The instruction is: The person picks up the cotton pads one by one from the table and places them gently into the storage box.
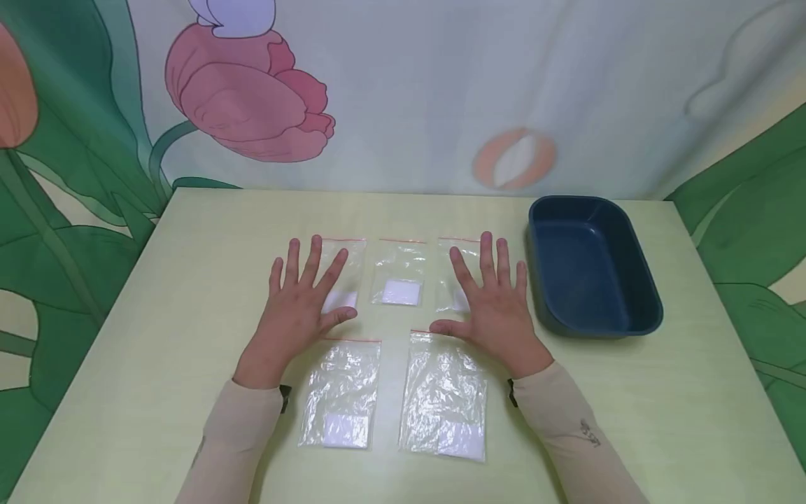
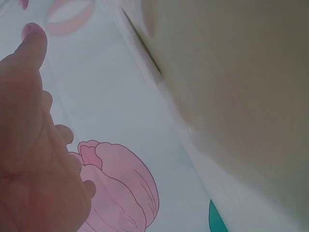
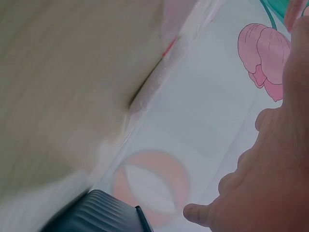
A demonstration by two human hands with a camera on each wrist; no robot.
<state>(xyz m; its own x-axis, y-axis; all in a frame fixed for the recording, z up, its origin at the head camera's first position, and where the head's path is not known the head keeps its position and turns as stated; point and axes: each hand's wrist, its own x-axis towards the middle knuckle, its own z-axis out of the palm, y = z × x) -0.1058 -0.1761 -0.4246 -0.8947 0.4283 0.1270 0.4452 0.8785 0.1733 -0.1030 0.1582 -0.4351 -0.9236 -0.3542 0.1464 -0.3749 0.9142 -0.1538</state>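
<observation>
Five clear zip bags with white squares inside lie on the pale green table [image 1: 157,336]. My left hand [image 1: 301,297] lies flat with spread fingers, its fingertips over the back left bag [image 1: 345,274]. My right hand [image 1: 492,301] lies flat too, covering part of the back right bag [image 1: 455,266]. Between the hands sits the back middle bag [image 1: 399,273]. In front lie two larger bags, the front left bag [image 1: 343,395] and the front right bag [image 1: 443,399]. The wrist views show only my left hand [image 2: 34,154] and my right hand [image 3: 270,169] close up against the wall.
A dark blue tray [image 1: 632,259] stands at the right of the table, beside my right hand; its corner [image 3: 96,215] shows in the right wrist view. A painted wall with a pink flower [image 1: 252,98] rises behind the table's far edge.
</observation>
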